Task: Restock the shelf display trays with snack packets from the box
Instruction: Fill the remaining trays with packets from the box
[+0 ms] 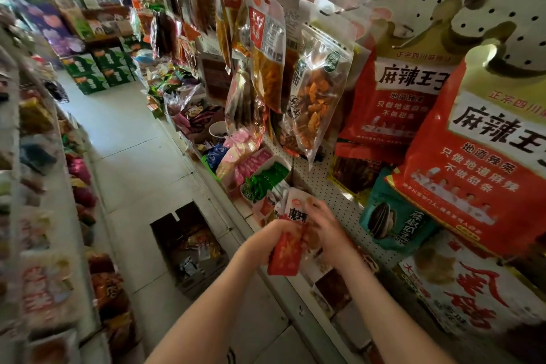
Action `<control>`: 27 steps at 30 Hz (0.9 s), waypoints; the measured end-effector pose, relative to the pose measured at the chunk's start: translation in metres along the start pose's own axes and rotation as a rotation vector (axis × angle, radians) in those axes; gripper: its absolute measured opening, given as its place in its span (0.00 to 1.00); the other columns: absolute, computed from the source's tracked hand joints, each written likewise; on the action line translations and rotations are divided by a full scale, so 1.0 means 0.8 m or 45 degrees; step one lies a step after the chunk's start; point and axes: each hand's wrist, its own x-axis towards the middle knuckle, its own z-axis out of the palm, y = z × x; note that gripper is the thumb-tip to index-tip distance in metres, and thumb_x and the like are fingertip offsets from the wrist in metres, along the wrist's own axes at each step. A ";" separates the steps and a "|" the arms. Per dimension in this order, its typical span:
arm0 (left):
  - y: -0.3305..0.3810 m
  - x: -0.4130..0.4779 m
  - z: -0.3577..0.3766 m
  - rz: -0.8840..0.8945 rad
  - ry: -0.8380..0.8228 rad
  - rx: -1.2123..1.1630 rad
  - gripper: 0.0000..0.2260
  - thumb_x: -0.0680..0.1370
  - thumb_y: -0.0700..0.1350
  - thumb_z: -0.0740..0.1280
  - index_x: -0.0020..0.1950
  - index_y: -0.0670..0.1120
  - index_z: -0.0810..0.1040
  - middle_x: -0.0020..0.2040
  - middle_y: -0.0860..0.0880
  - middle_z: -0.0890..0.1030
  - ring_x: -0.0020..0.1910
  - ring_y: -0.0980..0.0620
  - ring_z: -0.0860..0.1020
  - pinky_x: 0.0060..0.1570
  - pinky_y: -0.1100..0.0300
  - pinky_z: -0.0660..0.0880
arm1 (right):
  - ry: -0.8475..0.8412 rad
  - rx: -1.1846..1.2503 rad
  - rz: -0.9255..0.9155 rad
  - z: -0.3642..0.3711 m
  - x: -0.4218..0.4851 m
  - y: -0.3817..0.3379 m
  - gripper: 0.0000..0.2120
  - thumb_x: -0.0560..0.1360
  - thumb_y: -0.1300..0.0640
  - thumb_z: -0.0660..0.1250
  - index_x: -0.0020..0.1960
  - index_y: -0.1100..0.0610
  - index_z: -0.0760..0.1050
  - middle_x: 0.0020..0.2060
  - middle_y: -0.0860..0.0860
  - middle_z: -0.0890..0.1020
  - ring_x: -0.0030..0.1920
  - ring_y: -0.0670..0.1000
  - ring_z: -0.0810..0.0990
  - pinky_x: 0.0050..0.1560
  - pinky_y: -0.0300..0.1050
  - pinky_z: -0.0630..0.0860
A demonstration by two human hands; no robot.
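Head view: your left hand [273,238] and right hand [328,230] both grip one bundle of snack packets [285,260] at the shelf edge. Box [189,248] sits on the floor at 8 o'clock. Looks like the placing step; next, seat the bundle beside the shelved packets [266,205] at 11 o'clock.

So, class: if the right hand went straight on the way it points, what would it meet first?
Beyond the held packets, the right hand would probably meet the shelved packets; depth is unclear.
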 end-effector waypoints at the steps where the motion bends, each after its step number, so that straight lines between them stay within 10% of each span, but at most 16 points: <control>1: -0.001 0.003 -0.015 -0.062 -0.034 0.053 0.05 0.77 0.38 0.61 0.50 0.41 0.75 0.40 0.45 0.81 0.39 0.48 0.80 0.47 0.55 0.77 | -0.096 -0.188 -0.079 -0.001 0.006 -0.011 0.22 0.74 0.43 0.68 0.67 0.44 0.70 0.59 0.47 0.76 0.54 0.49 0.77 0.45 0.47 0.77; 11: 0.026 0.063 -0.156 -0.460 -0.240 0.179 0.08 0.79 0.38 0.59 0.48 0.39 0.78 0.37 0.47 0.83 0.35 0.51 0.81 0.43 0.58 0.78 | -0.564 -0.965 0.188 0.062 0.140 -0.025 0.34 0.64 0.49 0.78 0.67 0.51 0.71 0.58 0.50 0.80 0.54 0.52 0.81 0.55 0.51 0.79; 14: 0.030 0.095 -0.196 -0.492 -0.304 0.237 0.09 0.80 0.38 0.59 0.45 0.41 0.77 0.33 0.49 0.83 0.31 0.54 0.81 0.37 0.62 0.78 | -0.564 -1.004 0.258 0.082 0.173 -0.014 0.20 0.65 0.50 0.78 0.54 0.51 0.78 0.51 0.53 0.83 0.52 0.54 0.82 0.56 0.54 0.79; 20: 0.002 0.198 -0.284 -0.506 -0.436 0.306 0.11 0.72 0.43 0.68 0.54 0.45 0.79 0.49 0.47 0.82 0.44 0.51 0.81 0.48 0.57 0.77 | -0.375 -0.883 0.291 0.122 0.239 0.037 0.09 0.71 0.64 0.72 0.39 0.50 0.78 0.35 0.44 0.82 0.38 0.40 0.80 0.43 0.38 0.75; 27: -0.076 0.305 -0.319 0.121 0.198 0.377 0.14 0.77 0.46 0.68 0.61 0.57 0.73 0.60 0.56 0.75 0.62 0.56 0.73 0.64 0.59 0.69 | 0.334 -1.125 0.245 0.053 0.330 0.119 0.09 0.76 0.59 0.68 0.38 0.50 0.73 0.28 0.44 0.73 0.29 0.42 0.74 0.28 0.33 0.66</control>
